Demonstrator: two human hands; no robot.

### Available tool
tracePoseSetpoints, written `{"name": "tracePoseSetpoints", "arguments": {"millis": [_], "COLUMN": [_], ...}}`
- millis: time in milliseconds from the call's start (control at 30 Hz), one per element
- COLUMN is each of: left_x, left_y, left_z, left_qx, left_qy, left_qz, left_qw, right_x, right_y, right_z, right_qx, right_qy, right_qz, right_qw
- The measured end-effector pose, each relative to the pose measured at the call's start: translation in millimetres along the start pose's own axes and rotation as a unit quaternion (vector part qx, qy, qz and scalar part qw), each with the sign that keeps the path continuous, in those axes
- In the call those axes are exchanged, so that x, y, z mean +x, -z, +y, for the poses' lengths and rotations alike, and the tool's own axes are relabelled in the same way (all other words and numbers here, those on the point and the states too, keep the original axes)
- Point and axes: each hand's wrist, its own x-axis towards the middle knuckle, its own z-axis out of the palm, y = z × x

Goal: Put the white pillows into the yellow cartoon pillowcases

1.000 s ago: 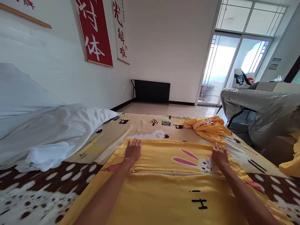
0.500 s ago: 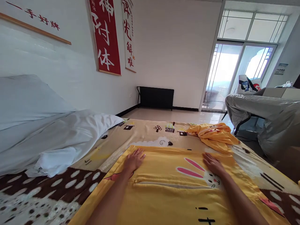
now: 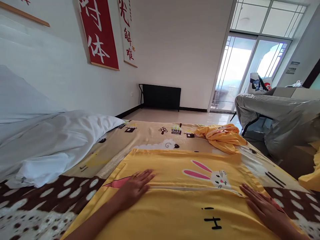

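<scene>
A yellow pillowcase lies spread flat on the bed, printed with a white rabbit face with pink ears and the letters "Hi". A long slit opening with a pale edge runs across it below the rabbit. My left hand rests flat on the left part of the cloth, fingers stretched out over the left end of the slit. On the right side, my right hand lies flat with fingers extended, just beyond the slit's right end. Neither hand grasps anything.
A crumpled yellow-orange cloth lies at the bed's far right. White bedding is heaped along the left wall. The patterned blanket covers the bed. A plastic-covered table stands right, with yellow fabric at the right edge.
Both hands have moved from the pillowcase's far part back toward me. The right hand has also shifted outward to the right edge. The view has tilted down slightly.
</scene>
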Motion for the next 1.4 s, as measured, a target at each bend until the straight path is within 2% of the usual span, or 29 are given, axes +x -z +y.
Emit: {"name": "tracePoseSetpoints", "arguments": {"millis": [67, 133, 200, 233, 300, 433, 500, 567, 633, 700, 833, 1033, 1133, 1267, 1400], "left_x": [-20.9, -34.1, -37.2, -34.9, -22.8, 24.6, 52.5, 76.6, 93.1, 101.2, 101.8, 102.5, 109.5, 124.1, 137.1], "left_y": [0.7, 4.1, 8.6, 10.9, 15.3, 17.9, 12.1, 0.9, -13.2, -26.5, -39.7, -35.8, -33.9, -32.9, -32.9], "left_z": [-12.7, -25.0, -25.7, -19.7, 4.1, 72.8, 100.2, 115.8, 119.9, 116.5, 107.5, 108.8, 109.2, 110.0, 111.2], "left_qx": [0.017, 0.042, 0.082, 0.103, 0.128, 0.062, 0.010, -0.023, -0.033, -0.042, -0.069, -0.083, -0.070, -0.043, -0.024], "left_qy": [0.048, 0.077, 0.080, 0.078, 0.058, -0.047, -0.077, -0.089, -0.094, -0.096, -0.100, -0.096, -0.084, -0.075, -0.057], "left_qz": [0.006, 0.020, 0.028, 0.030, 0.025, -0.008, -0.029, -0.053, -0.077, -0.088, -0.085, -0.102, -0.122, -0.138, -0.128], "left_qw": [0.999, 0.996, 0.993, 0.991, 0.990, 0.997, 0.997, 0.994, 0.992, 0.991, 0.989, 0.987, 0.987, 0.987, 0.990], "right_x": [-17.9, -22.1, -12.6, -4.2, 15.7, 48.1, 57.4, 63.0, 66.1, 67.6, 67.9, 63.2, 60.4, 56.2, 54.7], "right_y": [-2.4, -2.3, 3.2, 8.7, 23.7, 46.5, 42.5, 28.3, 10.2, -4.3, -10.2, 7.7, 9.6, 2.1, -7.6], "right_z": [19.9, 34.3, 26.6, 11.2, -41.6, -183.1, -234.8, -261.0, -265.2, -257.2, -243.2, -258.4, -263.9, -265.1, -266.1], "right_qx": [-0.036, -0.077, -0.112, -0.121, -0.114, -0.020, 0.013, 0.032, 0.041, 0.053, 0.083, 0.181, 0.208, 0.203, 0.166], "right_qy": [-0.024, -0.031, -0.029, -0.020, 0.025, 0.186, 0.228, 0.243, 0.241, 0.243, 0.261, 0.176, 0.148, 0.168, 0.229], "right_qz": [0.042, 0.097, 0.153, 0.172, 0.177, 0.072, 0.043, 0.028, 0.031, 0.032, -0.011, -0.025, -0.026, -0.011, -0.044], "right_qw": [0.998, 0.992, 0.982, 0.977, 0.977, 0.980, 0.973, 0.969, 0.969, 0.968, 0.962, 0.967, 0.966, 0.965, 0.958]}}
